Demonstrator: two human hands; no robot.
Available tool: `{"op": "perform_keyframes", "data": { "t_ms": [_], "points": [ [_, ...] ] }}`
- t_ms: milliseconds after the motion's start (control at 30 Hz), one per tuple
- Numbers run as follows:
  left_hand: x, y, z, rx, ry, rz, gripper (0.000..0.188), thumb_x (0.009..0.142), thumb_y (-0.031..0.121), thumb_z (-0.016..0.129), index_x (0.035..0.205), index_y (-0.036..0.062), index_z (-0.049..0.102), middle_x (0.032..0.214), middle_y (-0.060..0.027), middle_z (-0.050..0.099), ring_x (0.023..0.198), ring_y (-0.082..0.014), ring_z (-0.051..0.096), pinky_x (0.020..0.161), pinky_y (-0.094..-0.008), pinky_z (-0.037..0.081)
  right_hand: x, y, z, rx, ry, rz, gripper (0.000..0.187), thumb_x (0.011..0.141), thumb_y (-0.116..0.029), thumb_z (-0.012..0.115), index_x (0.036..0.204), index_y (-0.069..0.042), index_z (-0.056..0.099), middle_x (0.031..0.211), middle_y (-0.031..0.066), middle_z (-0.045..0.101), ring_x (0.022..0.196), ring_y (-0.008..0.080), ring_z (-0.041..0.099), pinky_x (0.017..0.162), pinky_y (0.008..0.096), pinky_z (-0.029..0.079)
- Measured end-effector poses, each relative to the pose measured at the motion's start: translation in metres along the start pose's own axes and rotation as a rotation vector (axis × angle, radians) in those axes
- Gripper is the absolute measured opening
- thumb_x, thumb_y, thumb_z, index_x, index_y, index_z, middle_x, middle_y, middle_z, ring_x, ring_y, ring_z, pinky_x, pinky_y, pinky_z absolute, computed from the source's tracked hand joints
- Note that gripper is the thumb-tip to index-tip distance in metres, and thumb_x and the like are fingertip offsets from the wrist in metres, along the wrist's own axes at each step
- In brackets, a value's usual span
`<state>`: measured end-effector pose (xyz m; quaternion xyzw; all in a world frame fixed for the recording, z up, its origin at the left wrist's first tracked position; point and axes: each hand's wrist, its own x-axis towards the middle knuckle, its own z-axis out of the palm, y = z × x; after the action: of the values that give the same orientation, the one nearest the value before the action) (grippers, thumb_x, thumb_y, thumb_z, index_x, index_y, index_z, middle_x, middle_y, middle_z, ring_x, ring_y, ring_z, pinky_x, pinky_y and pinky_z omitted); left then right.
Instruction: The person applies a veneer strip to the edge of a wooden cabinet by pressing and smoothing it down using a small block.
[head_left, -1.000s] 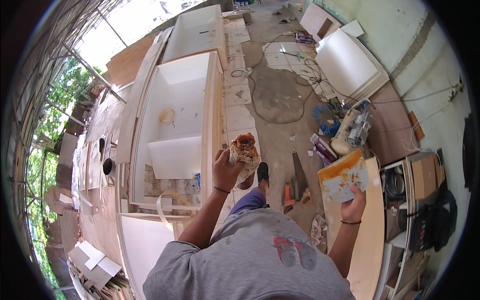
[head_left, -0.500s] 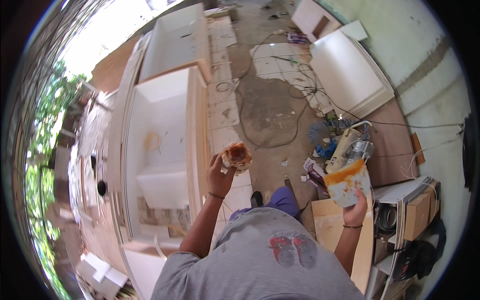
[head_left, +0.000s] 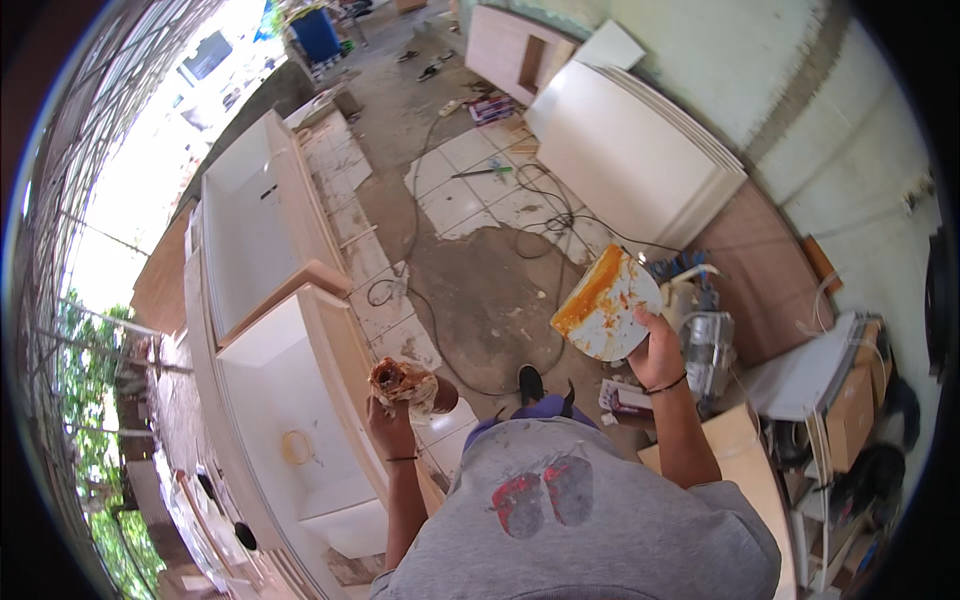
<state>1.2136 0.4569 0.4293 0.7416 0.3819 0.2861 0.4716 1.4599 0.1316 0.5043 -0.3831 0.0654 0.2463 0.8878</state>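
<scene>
My left hand [head_left: 391, 428] grips a round container [head_left: 432, 392] crusted with reddish-brown residue, its open mouth tipped toward the upper left. In my right hand [head_left: 658, 352] is a thin white spreader sheet [head_left: 622, 310], held by its lower right edge. Orange-brown glue-like paste covers its far left edge and spots its face. The sheet and the container are well apart. Beside my left hand stands a white-lined wooden cabinet carcass [head_left: 300, 395], with the yellow ring [head_left: 297, 447] inside it.
Another open cabinet [head_left: 250, 240] lies farther off at left. A black cable [head_left: 440, 365] loops over the partly tiled floor. Stacked white panels [head_left: 640, 150] lean at the right wall, near a compressor [head_left: 708, 340]. Boxes [head_left: 850, 420] sit on the shelf at lower right.
The view has swung toward the right and farther ahead. The spreader sheet has turned and moved forward in my right hand. My left hand still holds the container, now lower and farther left.
</scene>
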Motion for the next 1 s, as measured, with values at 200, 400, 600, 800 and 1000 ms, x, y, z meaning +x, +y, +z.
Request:
{"op": "perform_keyframes", "data": {
  "t_ms": [200,400,600,800,1000],
  "points": [
    [0.114,0.032,0.029,-0.086,0.101,-0.045,0.036,0.08,0.004,0.069,0.115,-0.0006,0.061,0.107,-0.0085,0.058,0.092,-0.0179,0.06,0.078,-0.0295,0.049,0.14,0.025,0.099,-0.265,-0.126,0.091,0.044,0.088,-0.004,0.054,0.131,0.001,0.049,0.125,0.0122,0.06,0.113,0.0257,0.061,0.099,0.0399,0.048],
    [0.254,0.024,0.065,-0.109,0.187,0.031,0.038,0.075,0.004,0.068,0.113,0.0002,0.061,0.102,-0.0154,0.061,0.092,-0.0309,0.061,0.078,-0.0352,0.05,0.271,0.07,0.244,-0.941,-0.441,-0.173,0.032,0.094,-0.011,0.058,0.122,0.004,0.057,0.109,0.0069,0.065,0.095,0.0121,0.059,0.084,0.0262,0.046],
    [0.394,0.058,0.077,-0.02,0.159,0.328,0.047,0.074,0.007,0.066,0.12,0.001,0.06,0.1,-0.0186,0.059,0.093,-0.0348,0.059,0.082,-0.0396,0.049,0.362,0.096,0.374,-0.869,-0.697,-0.555,0.032,0.095,-0.01,0.056,0.125,0.002,0.058,0.1,0.0078,0.067,0.092,0.0112,0.059,0.082,0.0268,0.048],
    [0.527,0.087,0.065,-0.005,0.058,0.449,0.05,0.073,0.015,0.067,0.121,0.0036,0.06,0.098,-0.0157,0.059,0.088,-0.0356,0.06,0.077,-0.0403,0.05,0.456,0.085,0.477,-0.979,-1.187,-0.474,0.029,0.095,-0.003,0.054,0.123,0.001,0.06,0.116,0.018,0.067,0.113,0.0253,0.062,0.098,0.0353,0.046],
    [0.64,0.098,0.065,0.088,-0.048,0.494,0.051,0.069,0.021,0.072,0.118,0.0086,0.063,0.093,-0.0101,0.058,0.089,-0.0325,0.06,0.074,-0.041,0.05,0.561,0.085,0.545,-1.054,-1.353,-0.389,0.028,0.095,-0.001,0.054,0.122,0.001,0.06,0.121,0.0193,0.065,0.118,0.0281,0.061,0.102,0.0376,0.045]
  ]
}}
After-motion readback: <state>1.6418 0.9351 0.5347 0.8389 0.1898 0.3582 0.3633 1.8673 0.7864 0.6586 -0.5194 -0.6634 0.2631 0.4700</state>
